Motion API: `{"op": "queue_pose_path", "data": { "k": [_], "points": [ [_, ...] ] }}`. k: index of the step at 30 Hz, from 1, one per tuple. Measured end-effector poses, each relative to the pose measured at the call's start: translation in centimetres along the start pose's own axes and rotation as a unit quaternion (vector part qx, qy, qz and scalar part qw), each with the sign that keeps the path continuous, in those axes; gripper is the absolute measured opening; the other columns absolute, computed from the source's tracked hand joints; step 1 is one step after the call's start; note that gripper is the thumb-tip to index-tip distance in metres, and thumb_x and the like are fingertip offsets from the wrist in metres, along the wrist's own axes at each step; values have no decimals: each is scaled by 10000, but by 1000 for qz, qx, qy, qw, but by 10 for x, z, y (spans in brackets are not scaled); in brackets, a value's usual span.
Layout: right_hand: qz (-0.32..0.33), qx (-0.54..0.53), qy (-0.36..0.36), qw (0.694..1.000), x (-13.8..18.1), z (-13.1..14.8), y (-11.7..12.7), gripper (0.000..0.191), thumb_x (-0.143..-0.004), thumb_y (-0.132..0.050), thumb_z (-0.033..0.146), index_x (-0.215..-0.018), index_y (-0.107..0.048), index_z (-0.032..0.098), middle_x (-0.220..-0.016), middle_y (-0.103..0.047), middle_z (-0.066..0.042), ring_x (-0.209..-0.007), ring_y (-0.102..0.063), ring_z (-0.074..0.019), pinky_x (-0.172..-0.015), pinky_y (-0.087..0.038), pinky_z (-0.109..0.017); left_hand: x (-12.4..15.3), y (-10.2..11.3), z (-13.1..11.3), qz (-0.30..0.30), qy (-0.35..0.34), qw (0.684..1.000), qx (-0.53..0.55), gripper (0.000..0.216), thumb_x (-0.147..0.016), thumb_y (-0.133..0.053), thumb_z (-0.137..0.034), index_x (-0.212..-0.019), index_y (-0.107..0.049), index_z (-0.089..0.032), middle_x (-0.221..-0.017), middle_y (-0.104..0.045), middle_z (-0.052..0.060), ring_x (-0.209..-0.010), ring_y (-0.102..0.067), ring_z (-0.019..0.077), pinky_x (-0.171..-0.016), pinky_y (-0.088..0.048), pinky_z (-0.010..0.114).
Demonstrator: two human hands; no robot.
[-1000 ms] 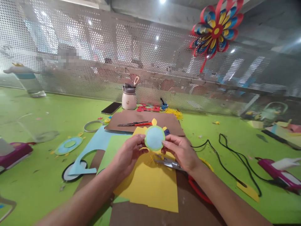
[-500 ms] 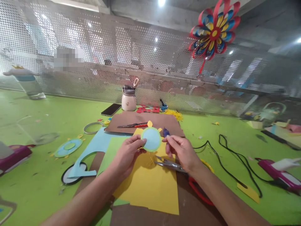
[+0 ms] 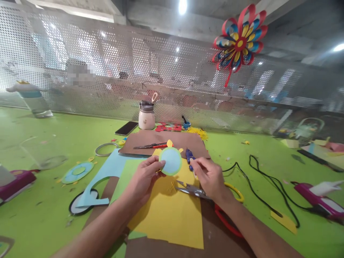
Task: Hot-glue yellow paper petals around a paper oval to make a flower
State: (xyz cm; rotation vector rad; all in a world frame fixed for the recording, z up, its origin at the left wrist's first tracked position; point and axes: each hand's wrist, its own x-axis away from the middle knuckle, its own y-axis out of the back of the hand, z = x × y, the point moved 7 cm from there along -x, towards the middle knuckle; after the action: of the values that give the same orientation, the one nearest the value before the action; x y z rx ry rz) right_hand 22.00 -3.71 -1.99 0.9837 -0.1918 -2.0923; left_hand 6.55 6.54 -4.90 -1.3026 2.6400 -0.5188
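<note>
My left hand (image 3: pixel 146 175) pinches a round paper turtle (image 3: pixel 171 162) by its left edge. The turtle has a light blue disc on a green rim, with a yellow head and yellow feet. My right hand (image 3: pixel 209 175) is closed, its fingertips by a small dark blue object with a pale end (image 3: pixel 189 154); whether they grip it is hidden. Under that hand lie scissors (image 3: pixel 192 190) with red and yellow handles, blades apart. Beneath both hands is a yellow paper sheet (image 3: pixel 174 218) with small yellow scraps on it.
A brown board (image 3: pixel 161 138) holds a red craft knife (image 3: pixel 153 146). To the left lie cut blue paper (image 3: pixel 114 165), a tape ring (image 3: pixel 106 149) and another paper turtle (image 3: pixel 78 172). Purple glue guns (image 3: pixel 319 197) flank the table; a black cord (image 3: pixel 262 186) runs at right. Behind stands a cup (image 3: pixel 146 118).
My right hand has moved slightly down and right, away from the turtle's edge, towards the dark blue object, which shows more now. My left hand still holds the turtle.
</note>
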Motion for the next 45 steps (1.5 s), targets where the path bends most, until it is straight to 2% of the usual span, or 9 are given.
{"op": "queue_pose_path", "data": {
  "k": [3, 7, 9, 14, 20, 26, 34, 41, 45],
  "points": [
    [59, -29, -1, 998, 0, 4, -9, 251, -871, -520, 356, -710, -611, 186, -638, -559, -9, -605, -514, -144, -592, -401, -259, 1, -1, 0, 12, 0, 1000, 0, 103, -773, -626, -239, -711, -590, -165, -731, -501, -9, -672, -457, 100, -601, -406, 196],
    [141, -145, -88, 975, 6, 0, -26, 248, -860, -525, 400, -814, -633, 181, -722, -598, -20, -662, -551, -155, -615, -440, -256, 3, -4, 3, 22, 10, 1000, -9, 96, -775, -626, -242, -723, -606, -164, -739, -524, 0, -689, -475, 107, -615, -406, 204],
    [161, -182, -122, 962, 8, -1, -31, 260, -848, -537, 411, -804, -635, 175, -697, -598, -15, -647, -550, -152, -600, -441, -251, 4, -6, 4, 25, 15, 999, -15, 90, -773, -629, -249, -758, -627, -161, -771, -552, 14, -727, -498, 122, -637, -414, 214],
    [159, -213, -155, 952, 9, -1, -30, 261, -825, -577, 383, -686, -608, 164, -605, -589, 0, -585, -539, -132, -589, -432, -249, 4, -8, 6, 34, 14, 999, 5, 99, -772, -628, -259, -747, -629, -163, -773, -547, 15, -732, -499, 129, -646, -428, 229],
    [158, -307, -195, 918, 11, -12, -34, 252, -814, -612, 377, -703, -609, 151, -619, -593, 7, -547, -526, -105, -578, -420, -246, 3, -9, 9, 46, 42, 997, 56, 208, -830, -522, -325, -817, -628, -146, -828, -583, 63, -757, -515, 163, -631, -437, 267],
    [164, -349, -217, 897, 14, -19, -40, 250, -797, -642, 369, -706, -613, 138, -624, -591, 1, -543, -512, -100, -564, -407, -250, 4, -12, 9, 49, 39, 997, 36, 219, -833, -525, -339, -803, -632, -151, -811, -591, 58, -753, -509, 159, -631, -418, 261],
    [183, -330, -209, 902, 13, -15, -40, 268, -816, -612, 385, -702, -612, 142, -624, -588, 2, -532, -512, -98, -552, -408, -247, 5, -9, 9, 32, 15, 998, -54, 122, -751, -640, -256, -781, -663, -140, -752, -610, 39, -671, -480, 126, -603, -366, 237],
    [144, -270, -160, 938, 8, -14, -31, 287, -868, -527, 405, -772, -619, 150, -665, -589, -12, -598, -551, -125, -586, -445, -261, 3, -8, 6, 39, 16, 999, -18, 186, -753, -646, -276, -886, -681, -150, -872, -643, 69, -791, -549, 178, -677, -406, 268],
    [146, -252, -154, 944, 7, -7, -28, 272, -850, -553, 396, -761, -622, 148, -651, -584, -7, -600, -546, -120, -599, -457, -250, 4, -7, 5, 35, 13, 999, -12, 130, -753, -649, -264, -827, -669, -158, -825, -618, 47, -751, -527, 155, -650, -404, 252]
  ]
}}
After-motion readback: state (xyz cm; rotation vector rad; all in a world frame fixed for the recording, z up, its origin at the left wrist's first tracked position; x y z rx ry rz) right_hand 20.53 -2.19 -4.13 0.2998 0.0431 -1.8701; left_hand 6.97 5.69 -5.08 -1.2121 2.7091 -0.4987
